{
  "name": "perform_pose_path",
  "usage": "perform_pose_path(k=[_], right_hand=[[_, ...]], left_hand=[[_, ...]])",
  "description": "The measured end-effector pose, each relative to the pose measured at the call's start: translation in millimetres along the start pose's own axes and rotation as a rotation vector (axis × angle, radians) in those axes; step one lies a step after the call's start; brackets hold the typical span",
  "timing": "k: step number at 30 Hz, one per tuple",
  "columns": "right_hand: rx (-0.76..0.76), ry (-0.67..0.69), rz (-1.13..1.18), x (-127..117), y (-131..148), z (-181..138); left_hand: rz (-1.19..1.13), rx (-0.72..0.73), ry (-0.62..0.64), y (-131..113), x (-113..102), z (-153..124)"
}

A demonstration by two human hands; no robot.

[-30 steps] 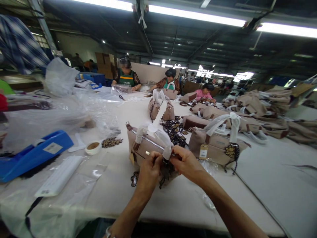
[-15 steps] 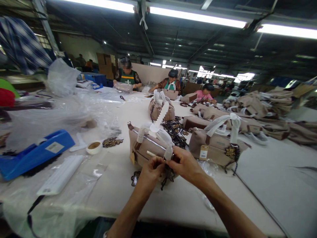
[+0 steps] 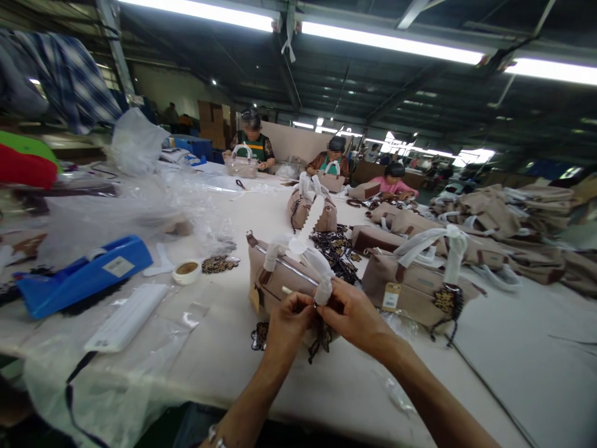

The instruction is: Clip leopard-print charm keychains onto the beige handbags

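Observation:
A tan handbag (image 3: 275, 274) with white-wrapped handles stands on the white table (image 3: 224, 367) right in front of me. My left hand (image 3: 288, 323) and my right hand (image 3: 354, 314) meet at the bag's near handle ring, fingers pinched together there. A dark leopard-print tassel charm (image 3: 321, 339) hangs below my fingers against the bag's front. Both hands are closed on the charm's attachment at the ring; the exact piece between the fingertips is hidden.
A second tagged tan handbag (image 3: 415, 283) stands to the right, more bags behind and piled far right. A heap of dark charms (image 3: 338, 252) lies behind. Left: blue tape dispenser (image 3: 86, 274), tape roll (image 3: 186, 271), plastic bags (image 3: 121, 218). Three people work at the far end.
My hands have stayed pinched at the bag's handle ring, with only small finger movement. The camera has turned slightly, so everything sits a little to the right.

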State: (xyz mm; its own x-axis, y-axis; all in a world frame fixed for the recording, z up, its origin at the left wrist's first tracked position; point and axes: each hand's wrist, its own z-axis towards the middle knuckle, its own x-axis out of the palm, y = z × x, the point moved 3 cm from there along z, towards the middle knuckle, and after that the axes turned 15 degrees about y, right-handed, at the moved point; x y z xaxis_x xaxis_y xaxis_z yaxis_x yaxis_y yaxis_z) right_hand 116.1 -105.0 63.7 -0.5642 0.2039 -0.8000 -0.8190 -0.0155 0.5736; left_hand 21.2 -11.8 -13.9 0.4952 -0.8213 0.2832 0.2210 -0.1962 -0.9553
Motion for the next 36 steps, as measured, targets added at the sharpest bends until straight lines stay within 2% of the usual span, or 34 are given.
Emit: perform_pose_path(k=[2,5,7,11,15,20,24,30,32,36], right_hand=[[-0.007,0.088,0.072,-1,0,0],[0.061,0.241,0.251,-1,-7,0],[0.093,0.266,0.265,-1,-12,2],[0.003,0.157,-0.044,-3,-9,6],[-0.032,0.132,-0.257,-2,-1,8],[-0.006,0.145,-0.263,-1,2,8],[-0.002,0.085,-0.233,0,2,8],[0.011,0.043,-0.226,2,5,5],[0.019,0.016,-0.249,1,6,3],[0.032,0.005,-0.244,1,5,1]], left_hand=[[0.033,-0.001,-0.015,-2,-3,0],[0.134,-0.017,-0.024,-7,-7,0],[0.195,-0.019,-0.001,-11,-9,1],[0.234,0.018,0.108,-12,-7,3],[0.325,0.119,0.107,-12,-6,0],[0.626,0.285,0.138,-18,-6,-8],[0.734,0.387,0.138,-21,-4,-12],[0.942,0.587,-0.016,-9,-2,-13],[0.955,0.611,-0.046,-6,-3,-13],[0.885,0.596,-0.028,-7,-6,-12]])
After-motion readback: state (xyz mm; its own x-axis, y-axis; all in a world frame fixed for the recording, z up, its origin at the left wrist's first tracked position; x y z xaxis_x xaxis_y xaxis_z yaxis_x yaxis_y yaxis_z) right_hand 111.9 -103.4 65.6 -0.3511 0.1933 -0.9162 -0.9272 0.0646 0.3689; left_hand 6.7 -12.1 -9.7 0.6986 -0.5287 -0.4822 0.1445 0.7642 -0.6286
